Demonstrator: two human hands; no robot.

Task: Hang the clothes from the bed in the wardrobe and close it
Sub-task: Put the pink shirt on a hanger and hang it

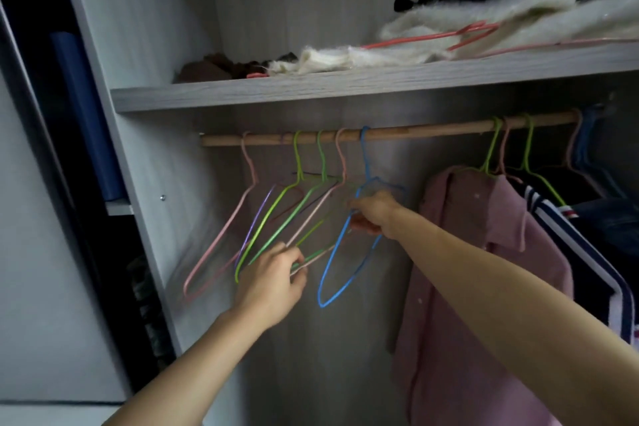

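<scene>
My right hand (375,214) is closed round the upper part of the thin blue wire hanger (332,263). Its hook sits on the round wooden rail (415,132) of the grey wardrobe (145,114). My left hand (273,284) pinches the lower bars of the bunch of empty pink, green and purple wire hangers (262,218), which is just beside the blue one, on its left. The clothes from the bed are not in view here. A pink button shirt (477,252) and some dark garments hang on the right part of the rail, apart from my hands.

I judge that the step is to take one free hanger. To do it well, I should hold the bunch quiet with the left hand, so that its wires do not catch the blue one. Then I should lift the blue hanger straight up until its hook is free of the rail, and only after this bring it toward me. A pull to the side could drag the neighbours along. The grey shelf (311,93) is near above the rail, so the lift must be small.
</scene>
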